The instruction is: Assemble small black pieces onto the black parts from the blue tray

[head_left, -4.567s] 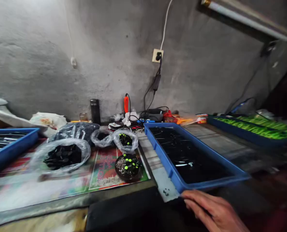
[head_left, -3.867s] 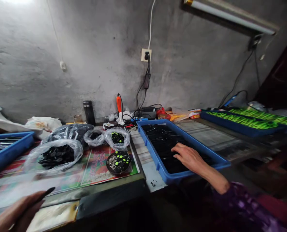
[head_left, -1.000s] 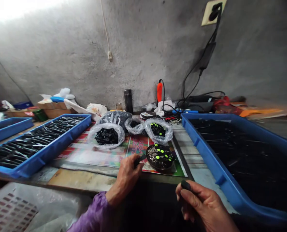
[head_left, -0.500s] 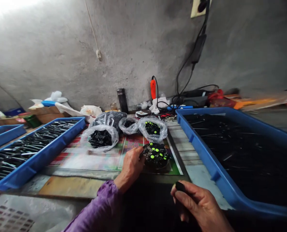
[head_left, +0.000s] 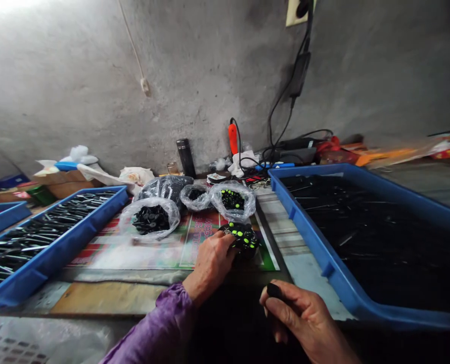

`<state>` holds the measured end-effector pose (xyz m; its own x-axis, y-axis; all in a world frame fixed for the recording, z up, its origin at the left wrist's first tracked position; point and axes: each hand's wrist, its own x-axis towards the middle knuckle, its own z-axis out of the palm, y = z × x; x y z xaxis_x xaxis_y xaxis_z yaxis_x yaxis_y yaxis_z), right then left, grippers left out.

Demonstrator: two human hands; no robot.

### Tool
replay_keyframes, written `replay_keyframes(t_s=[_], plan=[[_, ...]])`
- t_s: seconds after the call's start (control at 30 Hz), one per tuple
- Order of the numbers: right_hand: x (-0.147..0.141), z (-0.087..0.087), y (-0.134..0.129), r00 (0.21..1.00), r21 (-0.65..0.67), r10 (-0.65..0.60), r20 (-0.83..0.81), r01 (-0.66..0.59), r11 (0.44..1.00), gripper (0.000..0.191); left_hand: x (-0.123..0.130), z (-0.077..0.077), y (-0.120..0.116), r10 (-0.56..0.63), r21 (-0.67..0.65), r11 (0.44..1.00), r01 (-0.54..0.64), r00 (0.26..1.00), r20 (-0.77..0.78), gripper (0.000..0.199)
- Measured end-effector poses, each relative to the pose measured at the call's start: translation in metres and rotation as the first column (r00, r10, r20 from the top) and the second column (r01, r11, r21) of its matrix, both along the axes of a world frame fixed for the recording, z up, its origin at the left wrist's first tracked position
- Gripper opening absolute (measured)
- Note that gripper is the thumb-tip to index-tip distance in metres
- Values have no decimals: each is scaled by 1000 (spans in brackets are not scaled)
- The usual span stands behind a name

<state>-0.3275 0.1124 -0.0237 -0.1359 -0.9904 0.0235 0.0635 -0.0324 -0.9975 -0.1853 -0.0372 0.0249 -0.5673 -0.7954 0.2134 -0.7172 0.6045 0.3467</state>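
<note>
Round black dish (head_left: 243, 240) dotted neon green, against the left hand (head_left: 211, 265)

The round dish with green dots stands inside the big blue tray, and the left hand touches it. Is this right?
Not quite: the head view shows the round dish standing on the printed sheet, not inside the big blue tray. The left hand does touch it.

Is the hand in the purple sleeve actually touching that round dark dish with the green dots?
Touching. The head view shows the left hand with its fingers against the edge of the round dark dish, and no gap shows between them.
</note>
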Motion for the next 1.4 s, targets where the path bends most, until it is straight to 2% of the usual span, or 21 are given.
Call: replay_keyframes(t_s=[0.27, 0.43, 0.63, 0.8, 1.07, 1.2, 1.33, 1.4], plan=[[1, 4, 1, 1000, -8, 1, 7, -1, 1000, 57, -9, 6, 3, 6, 11, 1000, -8, 985, 172, 21], [2, 4, 3, 999, -18, 44, 15, -43, 999, 52, -11, 9, 6, 6, -1, 1000, -7, 976, 219, 23], [2, 3, 3, 999, -30, 39, -2, -39, 999, 56, -14, 6, 7, 13, -54, 999, 1, 965, 262, 30], [2, 4, 2, 999, -32, 38, -20, -38, 999, 56, -16, 3, 4, 46, -87, 996, -25, 966, 254, 29], [2, 7, 0, 998, -24, 46, -37, -47, 999, 60, -12, 2, 5, -5, -41, 999, 15, 975, 221, 22], [2, 10, 0, 998, -17, 42, -41, -42, 999, 61, -13, 2, 5, 9, -35, 999, -2, 979, 205, 25], [3, 13, 0, 998, -15, 42, -45, -43, 999, 62, -13, -1, 3, 32, -60, 998, -24, 990, 136, 25], [3, 15, 0, 998, -20, 48, -51, -49, 999, 61, -11, -1, 1, 36, -81, 996, -32, 998, 51, 23]])
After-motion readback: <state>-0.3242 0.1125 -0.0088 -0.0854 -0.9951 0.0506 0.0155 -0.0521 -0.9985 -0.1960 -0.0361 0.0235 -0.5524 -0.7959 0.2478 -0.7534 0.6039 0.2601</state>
